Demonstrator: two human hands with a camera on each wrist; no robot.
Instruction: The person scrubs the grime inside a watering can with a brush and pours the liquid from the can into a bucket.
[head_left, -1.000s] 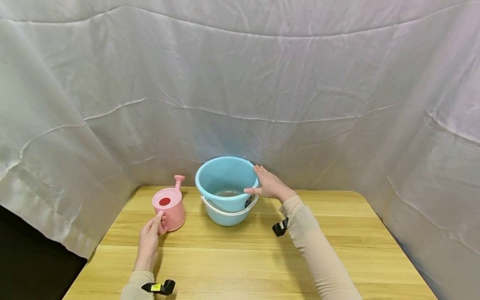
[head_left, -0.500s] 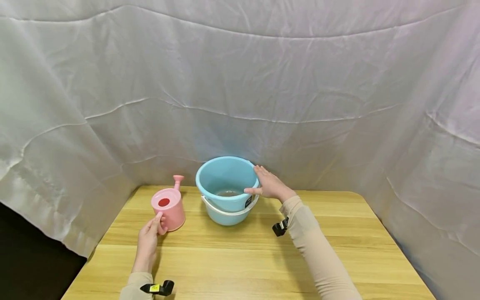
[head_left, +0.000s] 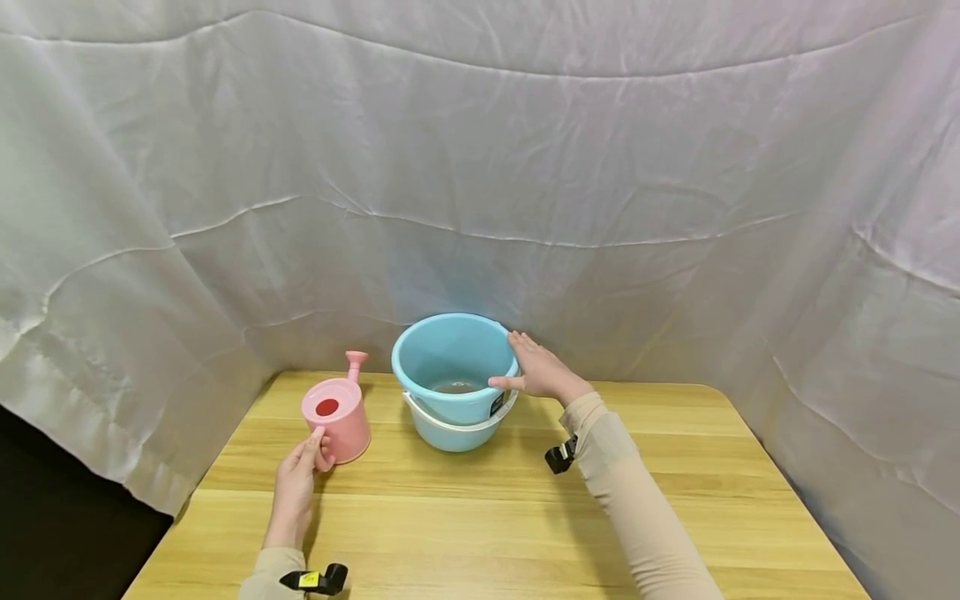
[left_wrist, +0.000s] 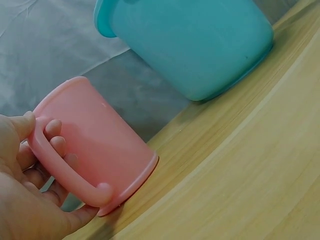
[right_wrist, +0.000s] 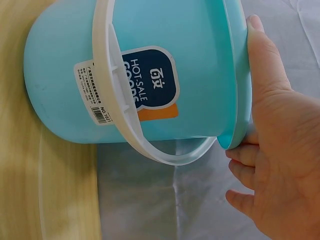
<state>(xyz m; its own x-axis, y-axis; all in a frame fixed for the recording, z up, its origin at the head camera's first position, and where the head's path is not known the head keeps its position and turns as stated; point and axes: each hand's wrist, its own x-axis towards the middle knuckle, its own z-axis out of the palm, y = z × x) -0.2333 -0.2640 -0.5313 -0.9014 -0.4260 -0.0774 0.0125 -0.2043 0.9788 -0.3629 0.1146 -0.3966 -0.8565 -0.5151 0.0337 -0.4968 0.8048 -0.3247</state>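
A pink watering can (head_left: 341, 421) stands at the left of the table, its spout pointing to the back. My left hand (head_left: 298, 475) grips its handle (left_wrist: 65, 172), with the thumb on top and fingers reaching through the loop. To the right of the can a light blue bucket (head_left: 459, 437) stands upright. Its white handle (head_left: 457, 423) hangs down at the front. My right hand (head_left: 542, 371) rests against the bucket's right rim, thumb and fingers fairly straight. A dark label (right_wrist: 152, 77) shows on the bucket's side. Something shiny lies at the bucket's bottom; I cannot tell what.
The can and bucket stand near the back edge of a wooden table (head_left: 450, 533). Grey curtains (head_left: 480, 167) hang behind it and at both sides. A black camera (head_left: 561, 455) sits at the right wrist, another camera (head_left: 326, 577) at the left.
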